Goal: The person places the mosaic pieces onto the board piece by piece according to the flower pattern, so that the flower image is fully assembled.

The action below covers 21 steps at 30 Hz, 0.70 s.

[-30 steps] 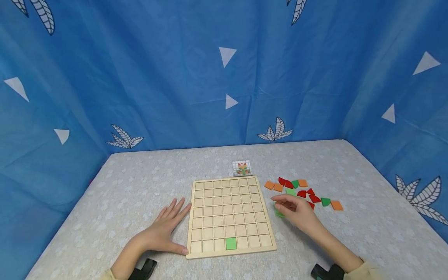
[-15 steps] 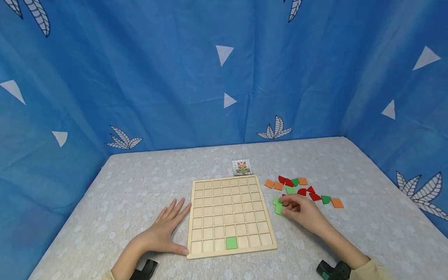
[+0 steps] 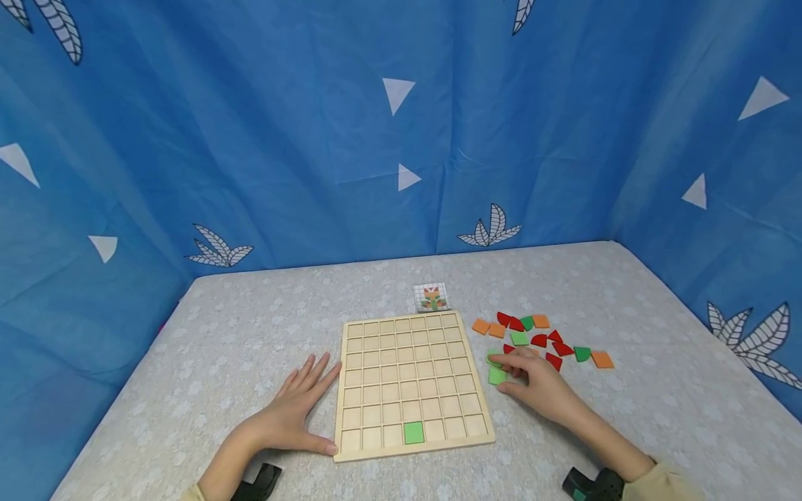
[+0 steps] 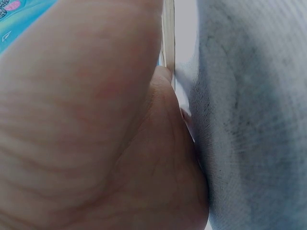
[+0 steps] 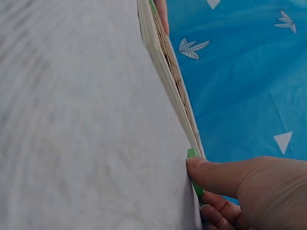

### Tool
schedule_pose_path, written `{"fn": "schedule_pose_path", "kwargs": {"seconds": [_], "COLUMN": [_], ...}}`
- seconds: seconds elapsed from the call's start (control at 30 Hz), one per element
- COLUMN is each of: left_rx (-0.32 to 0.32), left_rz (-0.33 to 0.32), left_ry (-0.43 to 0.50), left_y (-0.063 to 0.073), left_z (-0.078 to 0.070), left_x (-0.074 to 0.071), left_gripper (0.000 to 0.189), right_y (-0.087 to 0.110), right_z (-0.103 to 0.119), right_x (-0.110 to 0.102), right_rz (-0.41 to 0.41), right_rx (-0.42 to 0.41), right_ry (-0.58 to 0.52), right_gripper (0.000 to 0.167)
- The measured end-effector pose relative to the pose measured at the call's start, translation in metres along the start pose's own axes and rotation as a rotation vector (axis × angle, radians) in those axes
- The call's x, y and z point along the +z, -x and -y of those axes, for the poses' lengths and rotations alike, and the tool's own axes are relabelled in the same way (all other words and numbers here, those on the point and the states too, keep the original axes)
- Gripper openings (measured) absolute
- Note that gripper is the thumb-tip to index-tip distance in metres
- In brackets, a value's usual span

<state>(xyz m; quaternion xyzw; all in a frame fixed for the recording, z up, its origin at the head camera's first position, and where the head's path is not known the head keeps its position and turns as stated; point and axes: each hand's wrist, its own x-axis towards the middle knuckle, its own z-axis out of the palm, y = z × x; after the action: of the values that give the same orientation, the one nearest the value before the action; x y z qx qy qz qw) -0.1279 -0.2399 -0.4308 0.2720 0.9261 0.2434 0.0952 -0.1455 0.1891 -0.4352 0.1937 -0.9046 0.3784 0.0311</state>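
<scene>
My left hand lies with fingers spread on the cloth, thumb and fingertips touching the left edge of the wooden grid board. A light green square tile sits in the board's bottom row. Right of the board, my right hand reaches over two more green tiles. Its index fingertip rests on the upper green tile, and the thumb touches the near edge of the lower green tile. In the right wrist view the thumb is against a green tile; the other fingers bend behind it, partly hidden.
Behind the board stands a small pattern card with a flower-like picture. Several loose pieces lie right of the board, among them orange tiles, red pieces and a dark green piece. A blue curtain surrounds the table.
My right hand has shifted slightly over the green tiles, its index finger now reaching left onto the upper one, and the lower one shows more. My left hand stays put.
</scene>
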Motion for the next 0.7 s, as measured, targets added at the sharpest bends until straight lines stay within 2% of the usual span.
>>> {"fn": "schedule_pose_path", "kwargs": {"seconds": [0.33,0.7], "left_rx": [-0.003,-0.005], "left_rz": [-0.001,-0.004], "left_ry": [0.002,0.004], "left_y": [0.0007,0.0006], "left_z": [-0.0028,-0.0025], "left_x": [-0.001,-0.0012], "left_gripper": [0.121,0.121], "right_y": [0.0016,0.0018], "right_z": [0.0005,0.0016], "right_x": [0.0037,0.0052], "right_rz": [-0.014,-0.037], "right_rx": [0.0,-0.011], "right_ry": [-0.009,-0.036], "right_gripper": [0.031,0.035]}}
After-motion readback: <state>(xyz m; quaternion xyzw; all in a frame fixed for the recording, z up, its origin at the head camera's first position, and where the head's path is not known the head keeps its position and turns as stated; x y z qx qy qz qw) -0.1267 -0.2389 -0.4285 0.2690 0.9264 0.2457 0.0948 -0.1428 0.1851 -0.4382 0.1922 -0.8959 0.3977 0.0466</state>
